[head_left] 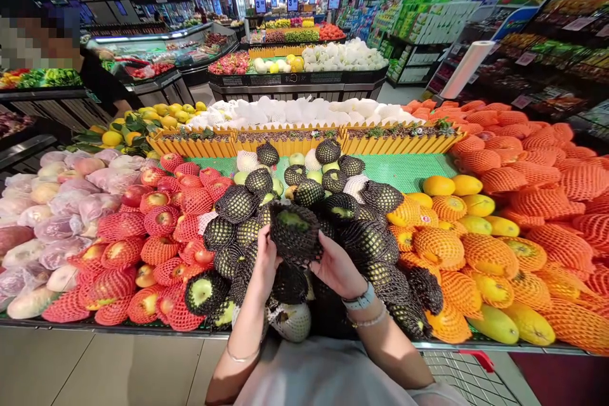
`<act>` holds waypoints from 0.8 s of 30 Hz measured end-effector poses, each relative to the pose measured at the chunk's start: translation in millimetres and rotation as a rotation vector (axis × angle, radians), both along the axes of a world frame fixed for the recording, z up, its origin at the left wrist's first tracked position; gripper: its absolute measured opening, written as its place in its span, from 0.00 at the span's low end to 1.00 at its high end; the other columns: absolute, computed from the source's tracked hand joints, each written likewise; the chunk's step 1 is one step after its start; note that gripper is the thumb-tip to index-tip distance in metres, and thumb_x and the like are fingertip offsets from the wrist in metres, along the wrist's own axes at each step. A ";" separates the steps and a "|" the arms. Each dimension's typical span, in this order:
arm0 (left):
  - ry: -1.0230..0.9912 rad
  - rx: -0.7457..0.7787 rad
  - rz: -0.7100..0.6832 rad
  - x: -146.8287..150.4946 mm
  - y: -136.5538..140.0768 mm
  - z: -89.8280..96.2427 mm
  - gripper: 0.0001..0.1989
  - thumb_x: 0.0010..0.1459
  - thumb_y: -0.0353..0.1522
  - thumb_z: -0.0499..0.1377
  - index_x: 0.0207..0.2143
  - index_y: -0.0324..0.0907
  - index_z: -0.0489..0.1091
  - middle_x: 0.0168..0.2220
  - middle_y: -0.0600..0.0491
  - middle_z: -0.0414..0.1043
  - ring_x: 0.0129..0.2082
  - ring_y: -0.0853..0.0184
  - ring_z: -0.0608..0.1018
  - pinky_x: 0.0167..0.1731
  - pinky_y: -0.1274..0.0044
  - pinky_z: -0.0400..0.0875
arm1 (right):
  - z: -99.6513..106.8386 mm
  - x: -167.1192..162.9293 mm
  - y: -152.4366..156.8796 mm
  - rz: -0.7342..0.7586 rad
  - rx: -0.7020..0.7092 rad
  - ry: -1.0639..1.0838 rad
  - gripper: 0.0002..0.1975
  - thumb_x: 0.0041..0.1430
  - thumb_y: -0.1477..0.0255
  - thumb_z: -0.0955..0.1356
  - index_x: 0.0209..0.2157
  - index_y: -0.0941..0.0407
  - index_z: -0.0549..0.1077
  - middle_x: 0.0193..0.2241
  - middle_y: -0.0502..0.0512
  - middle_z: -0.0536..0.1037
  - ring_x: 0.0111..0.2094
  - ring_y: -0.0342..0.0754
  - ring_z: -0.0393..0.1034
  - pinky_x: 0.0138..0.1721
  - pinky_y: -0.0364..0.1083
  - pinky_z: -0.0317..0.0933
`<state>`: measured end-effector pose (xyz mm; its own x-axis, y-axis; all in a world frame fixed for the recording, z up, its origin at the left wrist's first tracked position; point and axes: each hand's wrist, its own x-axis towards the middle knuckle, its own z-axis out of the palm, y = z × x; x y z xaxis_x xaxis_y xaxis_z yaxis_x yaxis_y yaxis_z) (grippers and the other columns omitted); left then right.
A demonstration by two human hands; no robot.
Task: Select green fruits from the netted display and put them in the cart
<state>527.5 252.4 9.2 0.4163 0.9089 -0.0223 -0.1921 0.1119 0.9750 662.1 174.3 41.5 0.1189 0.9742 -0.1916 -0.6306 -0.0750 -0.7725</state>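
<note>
The left hand [264, 260] and the right hand [339, 266] together gripped a green fruit in black netting [295, 228], each with its fingers pressed to its own side of it. This fruit was on the near side of the yellow picket planter [200, 147], roughly in line with its middle, and green skin showed at its upper face. Around and below the hands, also on the planter's near side, lay a heap of black-netted fruit [371, 244]. A pale watch [361, 298] circled the right wrist.

To the planter's near left were red-netted apples [164, 219], with fruit in clear wrapping [102, 206] farther left. To its near right lay orange-netted fruit [440, 247], and directly right of it rose a coral-netted pile [547, 165]. White-wrapped fruit [295, 112] lined its far side. Well beyond its left end showed a co-worker or shopper's dark sleeve [102, 79].
</note>
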 end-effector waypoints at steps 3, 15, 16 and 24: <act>0.001 0.123 0.038 -0.8 1.4 -0.3 0.32 0.58 0.52 0.58 0.60 0.48 0.60 0.65 0.45 0.61 0.64 0.57 0.66 0.62 0.65 0.63 | 2.1 -3.0 -0.5 -0.011 0.003 0.041 0.22 0.50 0.52 0.74 0.43 0.50 0.77 0.46 0.53 0.82 0.50 0.55 0.74 0.49 0.56 0.72; 0.223 0.436 0.119 -9.3 3.5 4.7 0.50 0.40 0.46 0.73 0.62 0.43 0.56 0.61 0.39 0.62 0.64 0.46 0.65 0.65 0.57 0.56 | -4.0 -11.0 2.3 -0.035 0.073 0.014 0.19 0.46 0.55 0.77 0.34 0.52 0.77 0.35 0.52 0.82 0.37 0.49 0.76 0.35 0.46 0.73; 0.247 0.450 0.144 -8.8 2.7 3.3 0.50 0.38 0.45 0.74 0.61 0.43 0.56 0.61 0.40 0.63 0.63 0.46 0.66 0.64 0.57 0.56 | -4.8 -11.4 1.9 -0.048 0.063 0.010 0.19 0.46 0.55 0.78 0.33 0.53 0.77 0.32 0.51 0.81 0.34 0.47 0.75 0.33 0.44 0.72; 0.192 0.409 0.215 -5.2 -9.7 -6.9 0.68 0.36 0.39 0.76 0.70 0.50 0.34 0.67 0.39 0.53 0.66 0.51 0.63 0.65 0.61 0.58 | -6.9 -13.6 -0.3 -0.164 -0.018 0.039 0.21 0.42 0.53 0.78 0.23 0.55 0.75 0.20 0.45 0.73 0.21 0.37 0.63 0.21 0.37 0.64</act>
